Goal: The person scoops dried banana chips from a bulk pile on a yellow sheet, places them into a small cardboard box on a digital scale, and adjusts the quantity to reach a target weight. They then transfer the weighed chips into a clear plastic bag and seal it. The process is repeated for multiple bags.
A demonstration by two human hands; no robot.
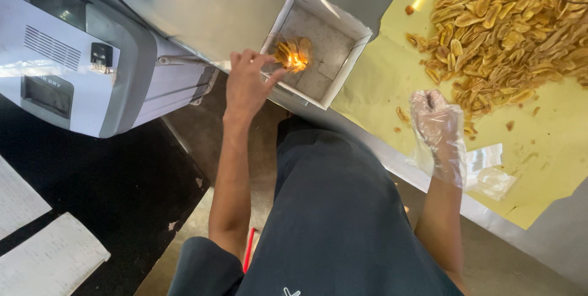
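Observation:
My left hand [248, 85] is bare and reaches to the near edge of a white cardboard box [343, 72], fingers spread by a small clump of yellow fried chips [294, 54] inside it. It is unclear whether the fingers pinch the chips or the box wall. My right hand [436, 121], in a clear plastic glove, rests with fingers curled on yellow paper [380, 88], at the near edge of a large heap of fried chips [508, 33]. I cannot see anything gripped in it.
A grey and white machine [79, 57] stands at the left on a metal table [214, 8]. A crumpled clear plastic bag [490, 173] lies by my right wrist. White papers [49, 259] lie on a black surface, lower left. My dark trousers [331, 210] fill the middle.

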